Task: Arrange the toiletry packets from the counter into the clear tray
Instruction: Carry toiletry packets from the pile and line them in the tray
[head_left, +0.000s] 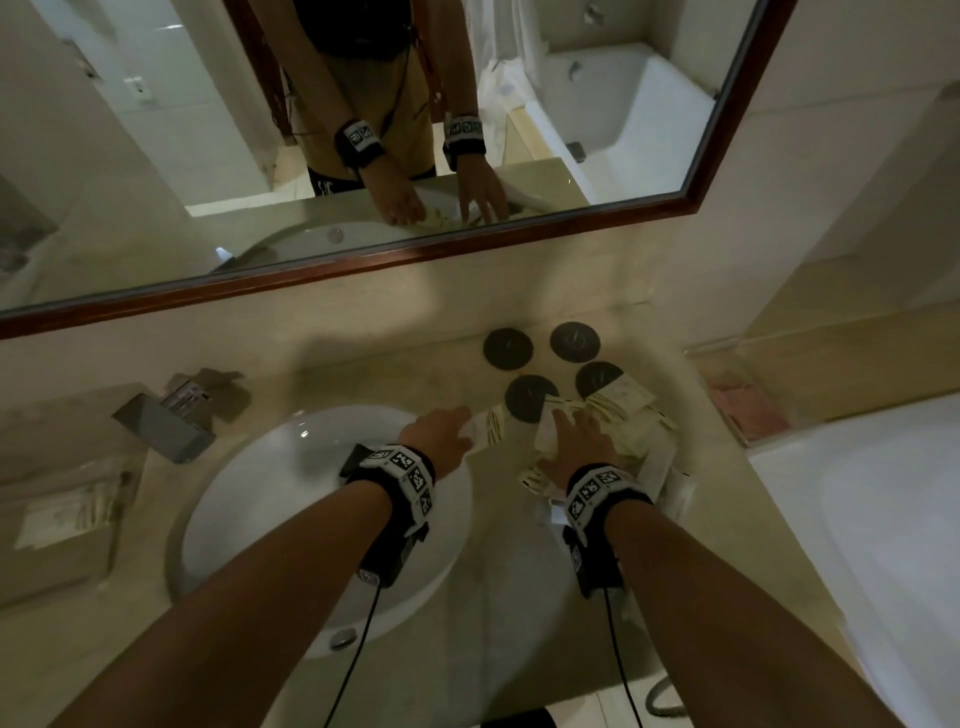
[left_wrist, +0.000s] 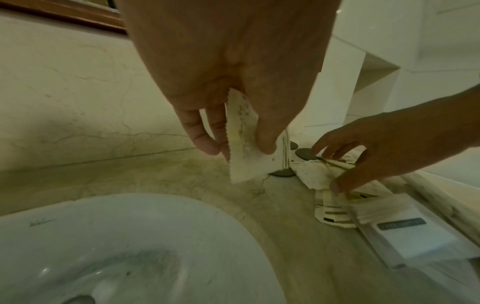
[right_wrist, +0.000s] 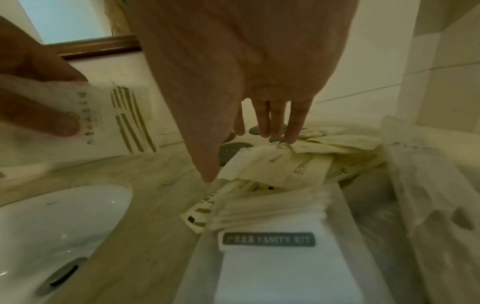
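My left hand (head_left: 465, 421) is above the counter beside the basin and pinches one white toiletry packet (head_left: 488, 431) with gold stripes between thumb and fingers. The same packet (left_wrist: 249, 166) hangs from that hand (left_wrist: 237, 149) in the left wrist view, and it also shows at the left in the right wrist view (right_wrist: 116, 119). My right hand (head_left: 563, 423) is spread over a loose pile of packets (head_left: 631, 421) to the right, fingertips (right_wrist: 291, 137) touching the top ones, holding nothing. The clear tray (head_left: 72, 566) stands at the far left of the counter with some packets inside.
A white basin (head_left: 322, 519) lies under my left forearm, with a faucet (head_left: 166, 421) to its left. Several black round coasters (head_left: 508, 348) sit behind the pile. A clear vanity kit pack (right_wrist: 270, 267) lies at the pile's near side. Another clear box (head_left: 727, 374) stands at the right wall.
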